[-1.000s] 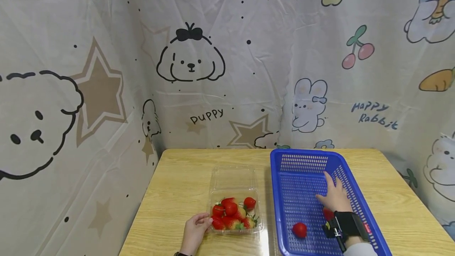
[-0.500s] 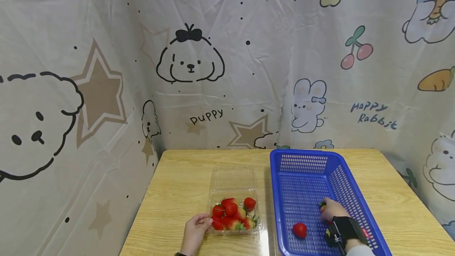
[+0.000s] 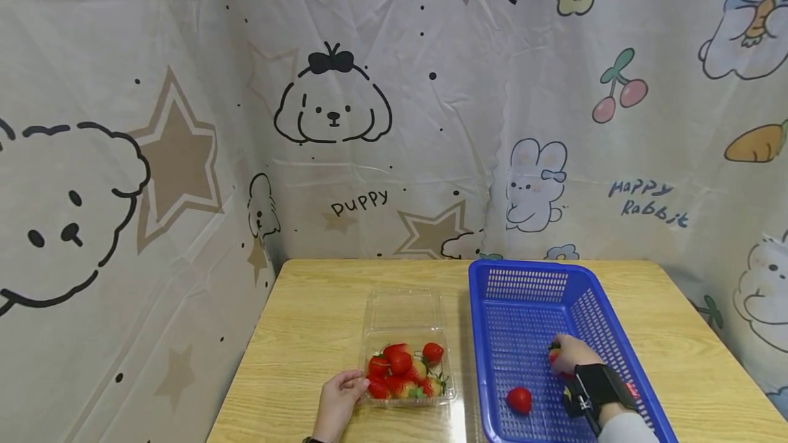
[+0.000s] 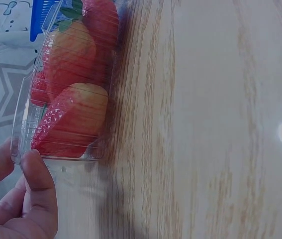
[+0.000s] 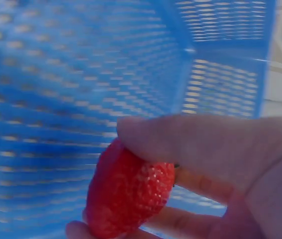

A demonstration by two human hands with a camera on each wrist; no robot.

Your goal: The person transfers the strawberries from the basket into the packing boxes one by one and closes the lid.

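Note:
My left hand (image 3: 340, 398) pinches the near left corner of a clear plastic clamshell box (image 3: 403, 310), thumb and finger at its rim in the left wrist view. Red strawberries (image 3: 400, 362), some pale yellowish with green leaves, fill the box; its lid is folded back. Over on the right, my right hand (image 3: 572, 354) is down inside a blue plastic basket (image 3: 520, 327). It grips a red strawberry (image 5: 131, 194) between thumb and fingers, low over the perforated floor. Another strawberry (image 3: 519, 400) lies on the basket floor, left of that hand.
The box and basket stand side by side on a wooden table (image 3: 295, 333), a narrow strip of tabletop between them. The basket's raised walls surround my right hand. A printed curtain (image 3: 382, 156) hangs behind the table and along its left side.
My right hand, with fingers spread above the basket a second ago, has come down, closed on a strawberry and shifted slightly left with it. My left hand stays at the box corner.

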